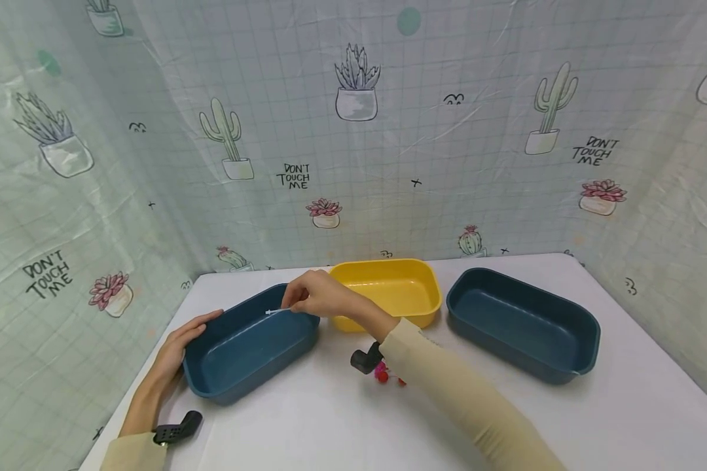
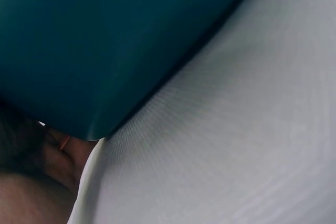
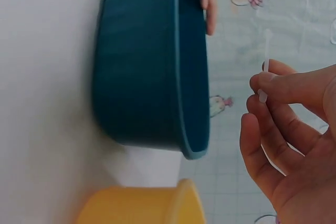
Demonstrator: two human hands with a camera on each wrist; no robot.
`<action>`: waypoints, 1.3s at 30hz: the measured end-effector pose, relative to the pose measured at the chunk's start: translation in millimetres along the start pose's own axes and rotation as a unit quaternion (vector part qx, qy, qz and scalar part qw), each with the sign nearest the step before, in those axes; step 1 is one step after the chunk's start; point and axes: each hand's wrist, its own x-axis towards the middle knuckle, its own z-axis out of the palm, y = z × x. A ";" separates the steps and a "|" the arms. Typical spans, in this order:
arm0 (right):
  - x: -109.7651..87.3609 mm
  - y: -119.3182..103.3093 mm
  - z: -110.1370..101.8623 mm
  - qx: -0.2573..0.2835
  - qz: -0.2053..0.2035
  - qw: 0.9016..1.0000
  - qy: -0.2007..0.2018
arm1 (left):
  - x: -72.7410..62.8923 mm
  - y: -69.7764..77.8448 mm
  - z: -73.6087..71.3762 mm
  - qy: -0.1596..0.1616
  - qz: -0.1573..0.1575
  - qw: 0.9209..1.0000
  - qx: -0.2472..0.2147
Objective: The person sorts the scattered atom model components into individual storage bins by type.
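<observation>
In the head view my left hand rests along the outer left end of a dark blue bin, its fingers stretched out at the rim. The left wrist view shows the bin's outer wall close up, with part of the hand below it. My right hand is above the right end of this bin, pinching a thin whitish stick between thumb and fingertips. The stick has a small thicker end at the fingers in the right wrist view; its exact kind I cannot tell.
A yellow bin stands at the back middle, and a second dark blue bin stands to the right. Small pink and red items lie on the white table, partly hidden by the right forearm. A patterned curtain hangs behind.
</observation>
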 end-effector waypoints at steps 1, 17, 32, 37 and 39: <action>2.0 0.6 2.4 -0.002 0.003 1.000 -0.003 | 0.5 -0.3 0.2 0.000 -0.001 1.000 0.000; 46.2 2.4 38.1 -0.021 0.040 0.998 -0.033 | -1.4 -3.0 -1.6 -0.015 0.021 0.999 -0.034; 69.5 10.6 61.0 -0.025 0.067 0.997 -0.042 | 2.0 1.7 -0.3 -0.022 0.016 0.999 -0.033; 75.0 15.2 65.5 -0.019 0.079 0.996 -0.044 | 0.6 1.8 -0.5 -0.023 0.008 0.999 -0.034; 77.4 17.1 67.9 -0.016 0.075 0.996 -0.048 | 0.1 1.5 -1.0 -0.023 0.006 0.999 -0.035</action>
